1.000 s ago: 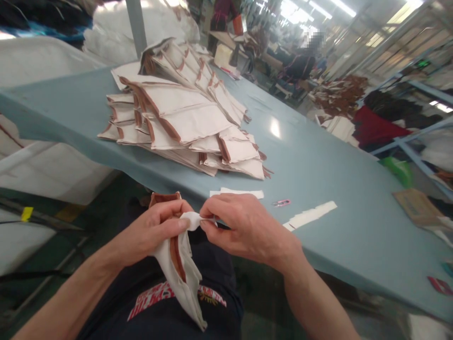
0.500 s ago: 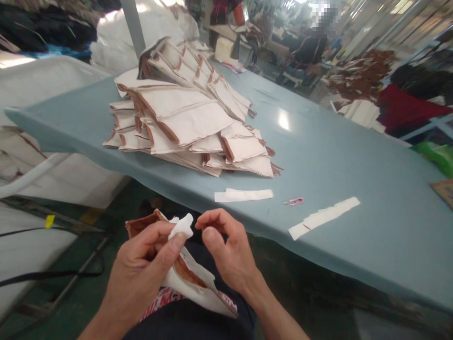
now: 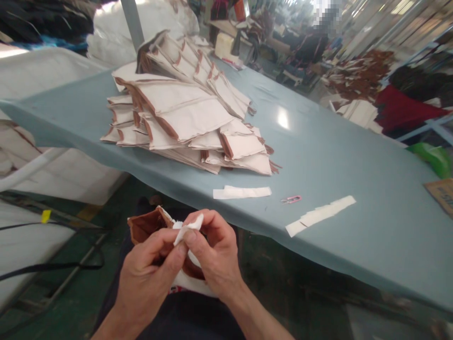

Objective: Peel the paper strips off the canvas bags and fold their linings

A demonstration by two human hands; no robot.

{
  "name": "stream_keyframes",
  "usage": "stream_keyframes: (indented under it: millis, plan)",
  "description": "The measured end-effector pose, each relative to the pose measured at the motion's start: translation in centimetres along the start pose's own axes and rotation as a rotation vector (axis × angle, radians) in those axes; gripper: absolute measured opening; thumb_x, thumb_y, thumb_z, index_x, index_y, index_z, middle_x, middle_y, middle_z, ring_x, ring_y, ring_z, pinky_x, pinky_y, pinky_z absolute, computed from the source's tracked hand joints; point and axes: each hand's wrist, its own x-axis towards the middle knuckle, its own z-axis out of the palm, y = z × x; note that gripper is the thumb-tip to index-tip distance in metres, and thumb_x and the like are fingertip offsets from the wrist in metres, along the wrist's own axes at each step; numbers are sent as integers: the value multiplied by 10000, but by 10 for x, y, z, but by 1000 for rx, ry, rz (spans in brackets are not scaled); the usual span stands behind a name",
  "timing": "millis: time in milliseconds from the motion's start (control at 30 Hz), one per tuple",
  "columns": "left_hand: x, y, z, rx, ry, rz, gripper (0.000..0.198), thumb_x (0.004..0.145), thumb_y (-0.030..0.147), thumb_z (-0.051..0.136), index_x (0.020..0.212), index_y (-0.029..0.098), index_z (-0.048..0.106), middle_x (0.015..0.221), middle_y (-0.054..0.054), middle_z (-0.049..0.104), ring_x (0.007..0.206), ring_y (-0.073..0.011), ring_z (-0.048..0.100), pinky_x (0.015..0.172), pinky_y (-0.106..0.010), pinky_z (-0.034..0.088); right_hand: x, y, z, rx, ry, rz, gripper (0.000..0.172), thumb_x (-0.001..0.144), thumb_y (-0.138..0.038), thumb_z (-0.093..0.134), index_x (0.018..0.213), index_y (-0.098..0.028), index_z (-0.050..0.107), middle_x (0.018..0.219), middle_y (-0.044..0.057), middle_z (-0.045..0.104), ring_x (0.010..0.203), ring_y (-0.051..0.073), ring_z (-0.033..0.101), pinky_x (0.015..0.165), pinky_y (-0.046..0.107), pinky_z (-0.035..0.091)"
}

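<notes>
A small white strip [image 3: 189,228] is pinched between the fingers of my left hand [image 3: 150,267] and my right hand [image 3: 215,252], which meet over my lap. Beneath them lies a cream fabric piece with a brown lining [image 3: 146,224], its brown end open at the left and much of it covered by my hands. On the near part of the blue-green table [image 3: 329,160] are a flat white strip stack [image 3: 242,192], pink thread snips [image 3: 291,199] and a second, longer stack of white strips [image 3: 320,216].
A large pile of cream pieces with brown edges [image 3: 191,108] covers the table's left part. A grey post [image 3: 132,23] stands behind it. White padded surfaces and a tube frame are at the left. A green object [image 3: 432,158] and cardboard [image 3: 440,193] lie at the right edge.
My right hand has moved left and closed on the white strip beside my left hand's fingers. The fabric piece is now more covered by my hands. The view has shifted slightly.
</notes>
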Motion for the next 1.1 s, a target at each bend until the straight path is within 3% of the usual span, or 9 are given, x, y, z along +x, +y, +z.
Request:
stream_keyframes:
  millis: [200, 400, 567, 700, 833, 967, 1100]
  plan:
    - [-4, 13, -3, -202, -39, -199, 341, 952, 566, 812, 881, 233, 829, 623, 26, 761, 514, -171, 702, 510, -215, 553, -2, -3, 0, 15, -28, 119, 396, 875, -538, 943, 1005, -232, 728, 940, 16, 754, 822, 183, 660, 853, 330, 574]
    - [2, -4, -5, -219, -182, -129, 351, 965, 558, 821, 852, 228, 780, 609, 29, 759, 493, -173, 715, 483, -209, 554, -2, -3, 6, 36, -35, 34, 464, 917, -655, 904, 983, -233, 724, 957, 33, 766, 797, 178, 649, 865, 335, 589]
    - [1, -8, -2, -251, -185, -136, 353, 994, 534, 797, 819, 229, 763, 606, 26, 773, 491, -170, 731, 480, -198, 553, -3, -4, 11, 52, -1, 53, 463, 958, -667, 875, 973, -236, 708, 941, 39, 789, 792, 179, 677, 845, 329, 609]
    - [-5, -4, -1, -293, -176, -184, 348, 981, 524, 797, 800, 229, 766, 569, 34, 754, 470, -171, 727, 489, -203, 569, -2, -8, 13, 14, -8, 52, 515, 962, -736, 840, 956, -244, 690, 903, 56, 815, 808, 208, 724, 853, 356, 634]
    - [-5, 5, -2, -286, -136, -221, 305, 955, 522, 793, 927, 222, 843, 618, 21, 799, 494, -196, 754, 509, -231, 608, -3, -10, 16, 22, 13, 56, 536, 941, -750, 854, 922, -240, 687, 829, 48, 805, 728, 198, 703, 753, 338, 611]
    - [0, 12, -3, -328, -234, -108, 235, 921, 438, 771, 859, 226, 852, 606, 12, 808, 489, -218, 776, 504, -243, 630, -8, -12, 17, 4, 46, 91, 508, 955, -697, 865, 912, -221, 694, 800, 38, 798, 669, 162, 660, 714, 309, 572]
    - [1, 16, -2, -382, -301, -83, 246, 945, 405, 740, 789, 246, 844, 581, 18, 804, 462, -223, 785, 496, -241, 646, -14, -17, 13, -64, 51, 106, 453, 987, -645, 839, 915, -215, 713, 808, 35, 795, 676, 163, 658, 713, 310, 574]
